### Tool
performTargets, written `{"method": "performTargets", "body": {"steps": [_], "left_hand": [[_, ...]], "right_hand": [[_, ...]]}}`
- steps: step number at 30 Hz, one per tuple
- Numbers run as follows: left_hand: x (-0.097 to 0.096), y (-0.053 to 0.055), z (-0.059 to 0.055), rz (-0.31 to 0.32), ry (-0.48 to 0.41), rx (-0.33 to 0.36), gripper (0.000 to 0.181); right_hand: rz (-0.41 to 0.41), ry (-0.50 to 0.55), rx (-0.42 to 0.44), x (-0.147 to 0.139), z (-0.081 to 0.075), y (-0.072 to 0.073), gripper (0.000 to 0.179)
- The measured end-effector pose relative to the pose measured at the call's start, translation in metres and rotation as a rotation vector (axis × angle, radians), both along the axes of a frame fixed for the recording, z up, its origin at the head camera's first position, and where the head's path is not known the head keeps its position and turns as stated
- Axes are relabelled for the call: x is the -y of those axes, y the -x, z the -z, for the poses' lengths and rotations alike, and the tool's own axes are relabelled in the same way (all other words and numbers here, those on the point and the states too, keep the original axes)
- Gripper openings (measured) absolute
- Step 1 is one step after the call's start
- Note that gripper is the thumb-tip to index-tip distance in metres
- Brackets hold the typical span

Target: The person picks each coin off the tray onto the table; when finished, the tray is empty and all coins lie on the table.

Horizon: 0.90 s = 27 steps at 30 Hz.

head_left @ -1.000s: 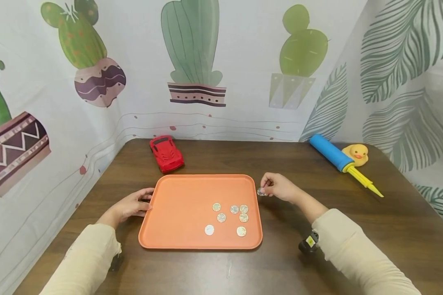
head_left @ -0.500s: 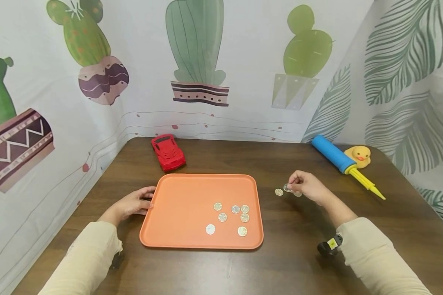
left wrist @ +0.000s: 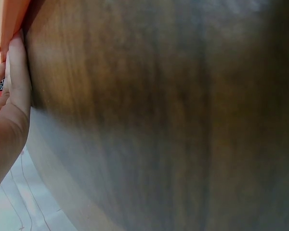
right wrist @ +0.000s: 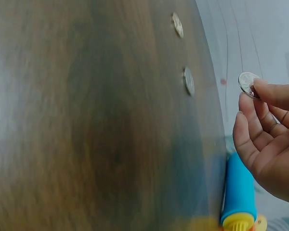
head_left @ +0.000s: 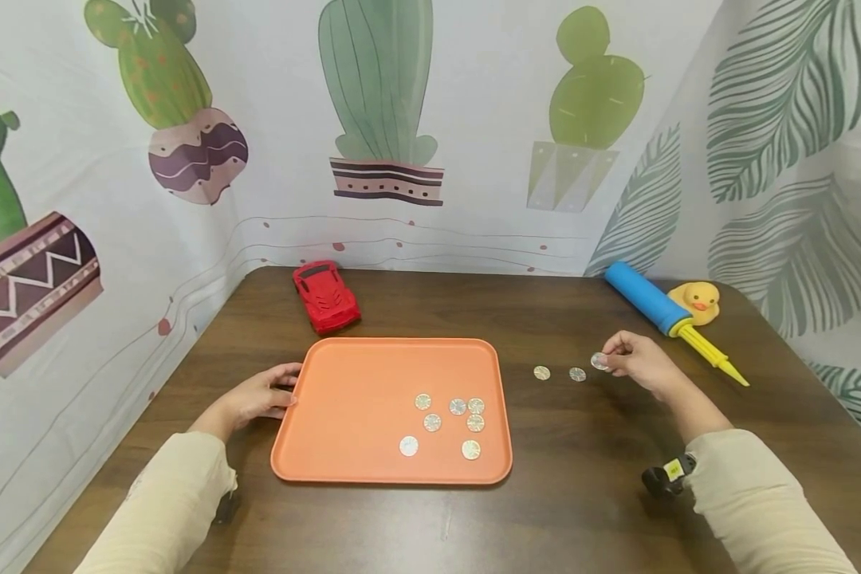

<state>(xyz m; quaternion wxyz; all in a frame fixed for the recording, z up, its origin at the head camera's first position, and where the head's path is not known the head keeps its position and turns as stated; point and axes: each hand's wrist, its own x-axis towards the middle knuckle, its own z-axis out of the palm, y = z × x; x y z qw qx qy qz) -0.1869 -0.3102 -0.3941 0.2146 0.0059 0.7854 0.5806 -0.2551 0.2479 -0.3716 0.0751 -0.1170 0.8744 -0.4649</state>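
Observation:
In the head view my right hand [head_left: 638, 363] pinches a silvery coin [head_left: 599, 361] between thumb and fingertips, a little above the table. The right wrist view shows this coin [right wrist: 249, 84] tilted, with the thumb on its face. To its left, two coins lie apart on the wood: a silvery coin [head_left: 577, 374] and a more golden coin [head_left: 541, 372]. My left hand [head_left: 254, 397] holds the left rim of an orange tray [head_left: 351, 383], thumb and fingers at the edge. Several coins [head_left: 432, 422] lie flat in the tray's right half.
Behind the tray sits a red toy car [head_left: 326, 296]. A blue and yellow balloon pump [head_left: 646, 299] and a yellow rubber duck [head_left: 697, 301] lie at the back right. A cactus-printed cloth [head_left: 488, 104] hangs behind the dark wooden table [head_left: 373, 522].
My right hand has moved right, away from the tray, still pinching a coin. Two coins now show on the table behind it. The left hand and tray have stayed put.

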Motion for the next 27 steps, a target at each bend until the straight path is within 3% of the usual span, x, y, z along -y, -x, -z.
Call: {"method": "performTargets", "body": {"steps": [9,21,27], "left_hand": [[-0.001,0.001,-0.001,0.005,-0.003,-0.007,0.065],[0.0,0.0,-0.002,0.002,0.017,-0.012,0.064],[0.0,0.0,0.0,-0.005,0.017,-0.003,0.064]], "right_hand": [[0.028,-0.055,0.038,-0.018,0.009,0.002,0.021],[0.004,-0.138,0.072,-0.023,0.02,0.006,0.015],[0.014,-0.188,0.043,-0.021,0.022,0.007,0.011]]}}
